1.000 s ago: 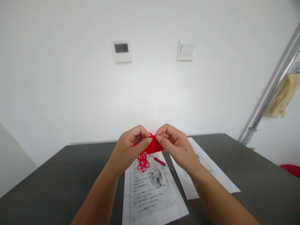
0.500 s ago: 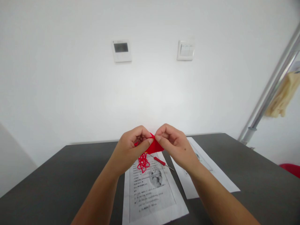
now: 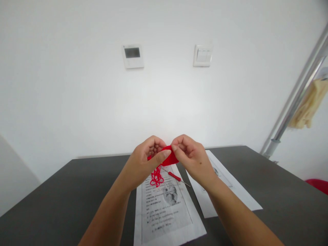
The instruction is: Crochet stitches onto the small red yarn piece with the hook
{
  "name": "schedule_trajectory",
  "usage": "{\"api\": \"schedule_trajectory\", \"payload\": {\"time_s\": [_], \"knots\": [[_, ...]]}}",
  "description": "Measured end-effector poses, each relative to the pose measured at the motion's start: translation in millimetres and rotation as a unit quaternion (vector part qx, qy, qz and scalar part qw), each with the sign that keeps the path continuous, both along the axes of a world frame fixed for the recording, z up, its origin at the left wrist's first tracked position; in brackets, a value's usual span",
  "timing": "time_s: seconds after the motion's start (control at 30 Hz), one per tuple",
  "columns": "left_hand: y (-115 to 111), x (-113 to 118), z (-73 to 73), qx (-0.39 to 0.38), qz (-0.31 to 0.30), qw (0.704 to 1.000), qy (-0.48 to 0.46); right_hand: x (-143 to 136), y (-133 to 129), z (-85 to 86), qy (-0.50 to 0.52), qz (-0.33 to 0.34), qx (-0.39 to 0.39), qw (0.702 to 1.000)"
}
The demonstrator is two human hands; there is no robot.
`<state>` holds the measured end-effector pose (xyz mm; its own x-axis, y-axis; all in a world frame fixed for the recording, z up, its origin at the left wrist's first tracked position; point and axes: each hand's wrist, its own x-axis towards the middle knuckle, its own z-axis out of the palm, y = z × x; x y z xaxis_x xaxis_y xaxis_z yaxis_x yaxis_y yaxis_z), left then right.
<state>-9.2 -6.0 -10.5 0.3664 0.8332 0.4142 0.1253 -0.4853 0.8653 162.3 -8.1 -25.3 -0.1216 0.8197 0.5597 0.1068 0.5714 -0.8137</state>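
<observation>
Between my hands, above the back part of the table, is a small red piece that looks crocheted or made of fabric (image 3: 170, 158). My left hand (image 3: 146, 158) pinches its left side between thumb and fingers. My right hand (image 3: 190, 154) grips its upper right edge, thumb against fingertips. Loose loops of red yarn (image 3: 156, 177) hang or lie just below my left hand. Below the red piece, a crochet hook with a red handle (image 3: 174, 176) and thin metal ends rests on a printed sheet (image 3: 169, 218). My fingers cover part of the red piece.
A second paper sheet (image 3: 241, 194) lies to the right on the dark table (image 3: 51, 194). Behind is a white wall with a thermostat panel (image 3: 133, 56) and a light switch (image 3: 202, 55). At right stand a metal pole (image 3: 297, 102), a hanging yellowish cloth (image 3: 309, 106) and something red (image 3: 317, 185).
My left thumb has slid right over the red piece, and the piece now lies flatter, its pointed top gone. My right hand has shifted slightly. The yarn loops have moved a little.
</observation>
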Motion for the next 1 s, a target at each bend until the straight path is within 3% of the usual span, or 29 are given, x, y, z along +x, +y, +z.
{"api": "schedule_trajectory", "payload": {"time_s": [0.2,0.5,1.0], "knots": [[0.0,0.7,0.2,0.018,0.016,1.000,0.007,0.0,-2.5,1.8,0.041,-0.016,0.007,0.999],[1.3,1.7,0.0,0.036,0.030,0.998,-0.045,-0.4,-3.3,3.5,0.073,0.040,-0.011,0.996],[-0.9,1.7,-0.4,0.078,0.070,0.994,-0.030,1.5,-5.7,4.2,0.070,0.061,0.005,0.996]]}}
